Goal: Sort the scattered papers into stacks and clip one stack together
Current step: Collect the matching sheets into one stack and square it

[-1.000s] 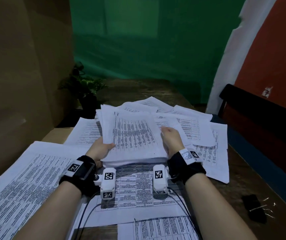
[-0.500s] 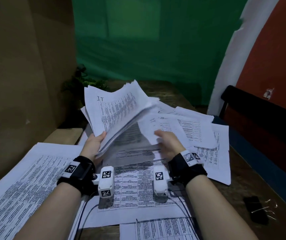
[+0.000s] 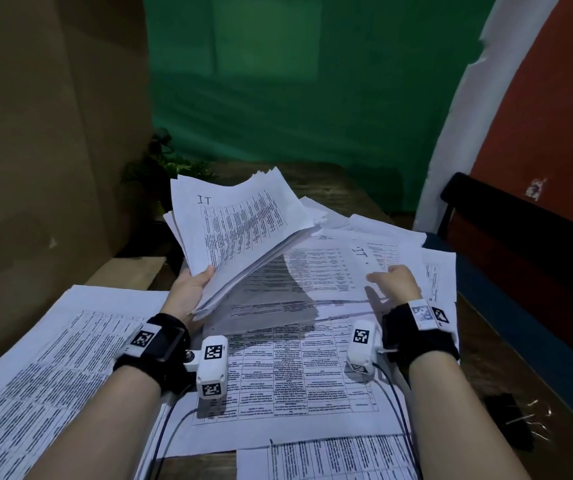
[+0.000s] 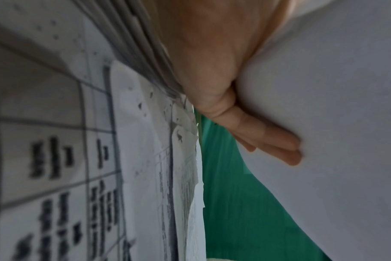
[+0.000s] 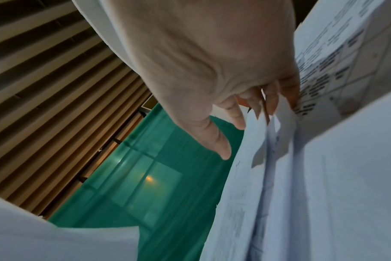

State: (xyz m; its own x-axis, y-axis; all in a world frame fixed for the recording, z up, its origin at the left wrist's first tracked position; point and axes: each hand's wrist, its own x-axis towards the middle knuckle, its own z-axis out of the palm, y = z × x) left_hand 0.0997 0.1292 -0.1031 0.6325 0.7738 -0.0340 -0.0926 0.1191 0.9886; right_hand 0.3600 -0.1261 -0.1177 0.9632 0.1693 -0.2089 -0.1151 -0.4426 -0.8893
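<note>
My left hand (image 3: 191, 292) grips a thick stack of printed papers (image 3: 240, 230) by its near edge and holds it tilted up above the table. In the left wrist view its fingers (image 4: 268, 139) lie under the stack's blank underside (image 4: 335, 88). My right hand (image 3: 392, 282) rests its fingertips on a loose sheet marked "IT" (image 3: 330, 268) that lies on the spread pile. In the right wrist view the fingers (image 5: 270, 100) touch the sheet edges while the thumb stays free. More printed sheets (image 3: 299, 368) cover the table between my wrists.
A large sheet (image 3: 46, 368) lies at the left. On the bare wooden table (image 3: 486, 358) at the right sits a small dark object (image 3: 507, 414) with thin metal wires beside it. A potted plant (image 3: 170, 164) stands behind, a cardboard wall (image 3: 53, 133) left, dark furniture (image 3: 520, 230) right.
The left hand lifted the stack off the pile and tilted it up to the left. The right hand let go of the stack and moved right onto the "IT" sheet.
</note>
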